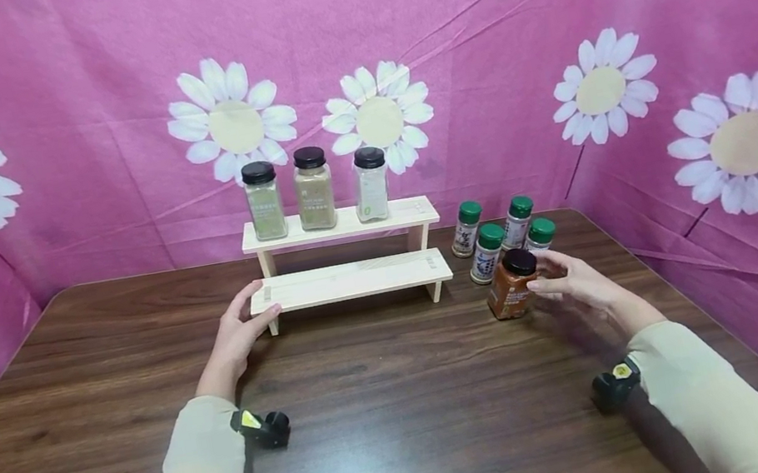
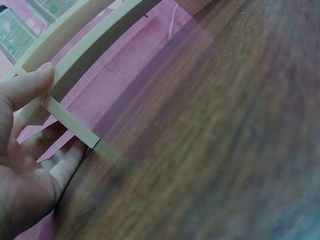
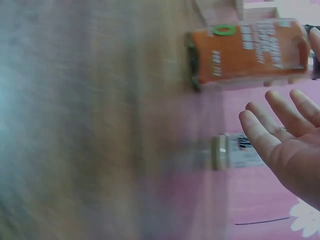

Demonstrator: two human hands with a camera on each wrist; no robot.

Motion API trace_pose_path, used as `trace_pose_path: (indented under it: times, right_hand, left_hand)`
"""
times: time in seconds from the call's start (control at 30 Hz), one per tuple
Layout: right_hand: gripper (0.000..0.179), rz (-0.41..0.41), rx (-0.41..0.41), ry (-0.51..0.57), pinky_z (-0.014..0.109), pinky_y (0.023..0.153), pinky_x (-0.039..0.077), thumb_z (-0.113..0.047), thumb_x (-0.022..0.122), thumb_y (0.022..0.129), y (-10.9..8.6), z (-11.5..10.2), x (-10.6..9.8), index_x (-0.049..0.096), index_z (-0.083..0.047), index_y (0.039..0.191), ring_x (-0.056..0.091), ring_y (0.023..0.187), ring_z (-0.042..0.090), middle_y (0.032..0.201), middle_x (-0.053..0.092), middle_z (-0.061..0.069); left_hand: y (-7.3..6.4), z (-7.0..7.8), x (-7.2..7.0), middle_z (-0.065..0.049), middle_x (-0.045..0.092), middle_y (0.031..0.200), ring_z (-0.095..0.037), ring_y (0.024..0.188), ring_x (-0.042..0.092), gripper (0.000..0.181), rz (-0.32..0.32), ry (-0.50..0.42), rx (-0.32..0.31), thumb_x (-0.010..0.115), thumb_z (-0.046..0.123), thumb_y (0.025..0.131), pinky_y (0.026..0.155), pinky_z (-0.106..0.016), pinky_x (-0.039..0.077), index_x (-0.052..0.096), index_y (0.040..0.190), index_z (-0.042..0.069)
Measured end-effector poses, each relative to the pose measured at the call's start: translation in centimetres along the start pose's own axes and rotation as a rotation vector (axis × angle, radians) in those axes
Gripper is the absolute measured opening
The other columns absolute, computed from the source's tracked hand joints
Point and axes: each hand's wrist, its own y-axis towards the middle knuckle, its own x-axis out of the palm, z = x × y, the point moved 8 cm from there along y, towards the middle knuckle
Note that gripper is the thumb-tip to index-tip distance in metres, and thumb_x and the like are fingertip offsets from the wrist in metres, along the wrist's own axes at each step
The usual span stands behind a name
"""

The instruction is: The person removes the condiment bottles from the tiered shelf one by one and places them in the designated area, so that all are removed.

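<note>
My left hand (image 1: 239, 337) grips the left end of a two-tier pale wooden rack (image 1: 349, 281), thumb on the lower shelf's front edge. In the left wrist view the other fingers reach behind the rack's leg (image 2: 72, 122). On the right, my right hand (image 1: 574, 285) is beside a black-capped jar of orange-red spice (image 1: 510, 287), thumb close to its cap. The right wrist view shows that jar (image 3: 252, 50) near several extended fingers (image 3: 260, 130). Three black-capped spice jars, greenish (image 1: 265, 206), tan (image 1: 315, 193) and whitish (image 1: 371, 187), stand on the top shelf.
Several green-capped seasoning bottles (image 1: 486, 258) cluster behind the orange-red jar, right of the rack. Everything stands on a dark wood table (image 1: 397, 428). A pink cloth (image 1: 462, 19) with white daisies hangs behind and along the sides.
</note>
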Motion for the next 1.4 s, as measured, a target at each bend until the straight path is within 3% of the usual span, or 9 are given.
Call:
trace_pose_path:
  times: [0.2,0.43,0.73,0.87,1.1,1.4]
  right_hand:
    - [0.060,0.039,0.031,-0.120,0.025,0.079,0.042,-0.007,0.058,0.082,-0.2,-4.3,0.1,0.024,0.009,0.128,0.049,0.097,0.007,0.114,0.047,0.005]
    - [0.048,0.063,-0.008,-0.279,0.022,0.064,0.043,-0.011,0.057,0.083,0.8,-7.6,-0.2,0.036,-0.001,0.125,0.050,0.091,0.009,0.110,0.050,-0.006]
    - [0.055,0.046,0.018,-0.232,0.030,0.085,0.037,-0.015,0.057,0.084,3.4,-9.8,0.9,0.030,-0.001,0.130,0.044,0.103,0.008,0.120,0.045,0.001]
    - [0.056,0.063,0.031,-0.190,0.038,0.093,0.029,-0.015,0.058,0.083,4.8,-10.8,1.6,0.031,-0.003,0.130,0.039,0.111,0.019,0.126,0.039,0.009]
    - [0.061,0.065,0.063,-0.299,0.040,0.092,0.030,-0.027,0.062,0.080,7.2,-11.8,3.1,0.032,-0.008,0.131,0.036,0.115,0.026,0.131,0.035,0.010]
    - [0.062,0.035,0.071,-0.222,0.042,0.094,0.026,-0.020,0.060,0.082,10.0,-11.7,5.8,0.029,-0.003,0.132,0.032,0.117,0.026,0.133,0.032,0.014]
  left_hand:
    - [0.0,0.0,0.0,-0.016,0.036,0.128,-0.014,0.102,0.038,0.063,0.001,0.003,-0.002,0.062,0.014,0.080,0.084,-0.022,0.031,0.030,0.133,0.006]
    - [-0.1,0.2,0.0,-0.017,0.036,0.128,-0.018,0.106,0.036,0.063,0.001,0.018,-0.002,0.063,0.014,0.080,0.087,-0.026,0.029,0.030,0.133,0.006]
    - [0.1,0.2,-0.1,-0.017,0.036,0.128,-0.015,0.104,0.037,0.062,0.000,0.007,0.011,0.062,0.013,0.080,0.085,-0.023,0.030,0.031,0.133,0.005]
    - [0.0,0.2,-0.1,-0.016,0.035,0.129,-0.017,0.106,0.036,0.063,-0.004,0.011,0.003,0.062,0.013,0.080,0.087,-0.026,0.029,0.030,0.133,0.005]
    - [0.1,0.2,-0.1,-0.016,0.035,0.130,-0.018,0.107,0.036,0.063,-0.003,0.002,-0.007,0.062,0.014,0.080,0.088,-0.027,0.029,0.029,0.133,0.006]
    - [0.0,0.0,-0.1,-0.016,0.035,0.129,-0.017,0.105,0.036,0.063,-0.001,0.004,-0.016,0.063,0.015,0.080,0.086,-0.025,0.029,0.030,0.133,0.006]
